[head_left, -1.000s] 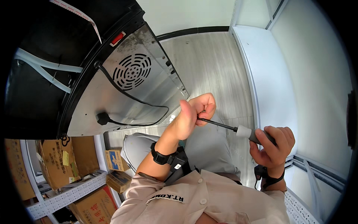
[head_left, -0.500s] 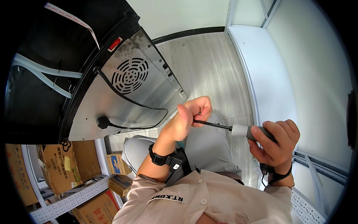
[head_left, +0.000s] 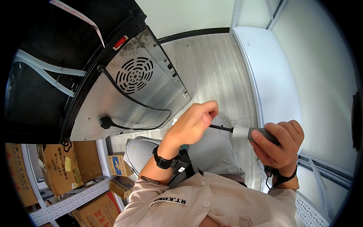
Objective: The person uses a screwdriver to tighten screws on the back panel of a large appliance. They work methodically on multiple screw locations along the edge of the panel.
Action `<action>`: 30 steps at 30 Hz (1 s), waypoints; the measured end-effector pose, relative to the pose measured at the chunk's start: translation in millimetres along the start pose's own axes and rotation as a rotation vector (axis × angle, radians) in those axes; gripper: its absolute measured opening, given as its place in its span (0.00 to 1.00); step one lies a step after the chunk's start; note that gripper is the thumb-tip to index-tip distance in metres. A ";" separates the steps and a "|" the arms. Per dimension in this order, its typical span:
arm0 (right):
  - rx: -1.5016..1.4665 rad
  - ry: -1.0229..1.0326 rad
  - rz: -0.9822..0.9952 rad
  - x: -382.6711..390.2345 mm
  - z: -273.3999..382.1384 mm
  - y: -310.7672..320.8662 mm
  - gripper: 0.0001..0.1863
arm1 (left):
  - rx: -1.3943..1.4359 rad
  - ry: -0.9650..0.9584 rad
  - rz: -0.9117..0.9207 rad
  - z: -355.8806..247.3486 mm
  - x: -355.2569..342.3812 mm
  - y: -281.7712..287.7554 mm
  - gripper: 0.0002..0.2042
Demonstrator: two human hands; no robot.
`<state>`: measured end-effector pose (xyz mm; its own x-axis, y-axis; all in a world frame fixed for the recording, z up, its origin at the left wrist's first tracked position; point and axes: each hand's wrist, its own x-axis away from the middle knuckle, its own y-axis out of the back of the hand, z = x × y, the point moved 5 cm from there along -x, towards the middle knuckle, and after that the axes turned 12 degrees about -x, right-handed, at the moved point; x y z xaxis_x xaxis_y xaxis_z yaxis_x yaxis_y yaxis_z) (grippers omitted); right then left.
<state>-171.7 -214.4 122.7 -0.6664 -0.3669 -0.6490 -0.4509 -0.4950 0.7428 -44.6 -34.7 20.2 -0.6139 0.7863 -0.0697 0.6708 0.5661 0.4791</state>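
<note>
My right hand (head_left: pixel 279 145) is wrapped round the handle of a screwdriver (head_left: pixel 241 132) with a grey and white grip. Its dark shaft points left, over my lap. My left hand (head_left: pixel 196 120) is closed at the far end of the shaft, and its back and thumb cover the tip. Whether its curled fingers pinch the tip or some small part there is hidden. Left of my hands stands a black appliance with a bare metal panel (head_left: pixel 151 96), apart from both hands and the screwdriver.
The panel carries a round vent (head_left: pixel 135 75), a black cable with a plug (head_left: pixel 106 122) and a red switch (head_left: pixel 120 42). Pale hoses (head_left: pixel 56 68) run across the black side. Cardboard boxes (head_left: pixel 60 166) fill a metal rack at lower left. A white ledge (head_left: pixel 266 72) lines the right.
My left hand has moved slightly right and turned, so it now covers the screwdriver's tip, which showed before. My right hand has hardly moved. The view has shifted a little.
</note>
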 end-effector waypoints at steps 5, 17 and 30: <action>-0.101 -0.052 0.005 0.5 -4.5 0.2 0.20 | -0.037 0.034 -0.060 -1.0 -0.6 2.6 0.42; -0.331 -0.260 -0.135 40.1 -10.6 -30.6 0.22 | 0.237 0.263 -0.425 14.5 0.6 10.5 0.32; -0.466 -0.418 -0.275 66.6 23.8 -76.9 0.23 | 0.900 0.247 -0.740 24.3 4.1 28.8 0.26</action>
<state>-195.6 -182.1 26.3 -0.7795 0.1093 -0.6168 -0.3964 -0.8484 0.3507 -17.7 -9.1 12.5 -0.9723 0.1823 0.1466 0.1104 0.9101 -0.3994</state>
